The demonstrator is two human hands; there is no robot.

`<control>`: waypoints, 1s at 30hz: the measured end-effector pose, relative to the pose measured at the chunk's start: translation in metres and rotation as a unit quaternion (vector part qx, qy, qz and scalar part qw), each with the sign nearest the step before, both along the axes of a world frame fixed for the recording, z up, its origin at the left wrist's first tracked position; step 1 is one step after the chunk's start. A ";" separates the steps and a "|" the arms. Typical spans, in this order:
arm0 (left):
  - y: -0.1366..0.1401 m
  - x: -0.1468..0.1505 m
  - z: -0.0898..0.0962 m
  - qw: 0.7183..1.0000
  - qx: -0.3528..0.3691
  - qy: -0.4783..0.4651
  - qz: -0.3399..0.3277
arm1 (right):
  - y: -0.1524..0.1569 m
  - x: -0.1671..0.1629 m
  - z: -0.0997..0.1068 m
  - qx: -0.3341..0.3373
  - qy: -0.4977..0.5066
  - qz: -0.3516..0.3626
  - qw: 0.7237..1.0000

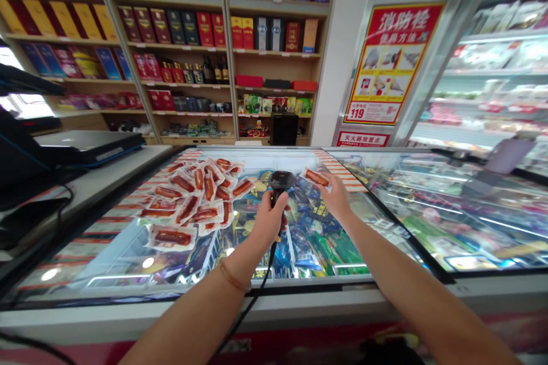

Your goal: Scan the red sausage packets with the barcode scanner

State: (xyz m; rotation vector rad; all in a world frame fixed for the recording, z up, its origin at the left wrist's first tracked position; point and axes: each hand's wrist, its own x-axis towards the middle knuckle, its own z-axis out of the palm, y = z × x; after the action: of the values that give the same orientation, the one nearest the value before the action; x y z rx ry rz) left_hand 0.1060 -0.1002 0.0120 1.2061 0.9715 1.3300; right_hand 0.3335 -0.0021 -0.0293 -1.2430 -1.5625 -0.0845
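My left hand (270, 218) is wrapped round the handle of a black barcode scanner (281, 180), whose head points away from me and whose cord runs down towards me. To its right, my right hand (336, 199) grips the edge of a packaged sausage (315, 177), a reddish-brown piece in a clear wrapper, held a little above the freezer's glass lid (128, 251). On the left part of that glass lies a loose heap of similar packaged sausages (208, 187). One of these packs (172, 236) lies nearest to me.
Under the glass, wire baskets hold colourful frozen packs (329, 245). A second glass-topped freezer (462, 211) adjoins on the right. Left stands a counter with a dark flat device (89, 145). Shelves of boxed goods (180, 28) line the back wall, beside a red poster (394, 63).
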 end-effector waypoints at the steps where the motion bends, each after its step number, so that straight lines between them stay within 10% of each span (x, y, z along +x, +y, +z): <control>1: -0.002 -0.002 0.008 1.000 -0.018 -0.020 0.014 | 0.001 -0.006 0.000 -0.006 0.003 0.005 1.000; 9: -0.014 -0.072 0.068 0.989 0.016 -0.094 0.114 | 0.022 -0.110 0.057 -0.032 0.016 0.114 0.993; 19: -0.035 -0.188 0.076 0.957 0.049 -0.088 0.273 | 0.064 -0.302 0.093 -0.151 -0.014 0.149 0.977; 30: -0.036 -0.195 0.071 0.958 0.029 -0.098 0.267 | 0.076 -0.314 0.074 -0.218 -0.135 0.226 0.940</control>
State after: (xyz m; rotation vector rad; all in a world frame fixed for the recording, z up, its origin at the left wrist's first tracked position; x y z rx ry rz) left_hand -0.0889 -0.1361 0.0826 0.8572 1.1656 1.8745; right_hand 0.0198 0.0734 0.0449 -1.2029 -2.1533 0.4256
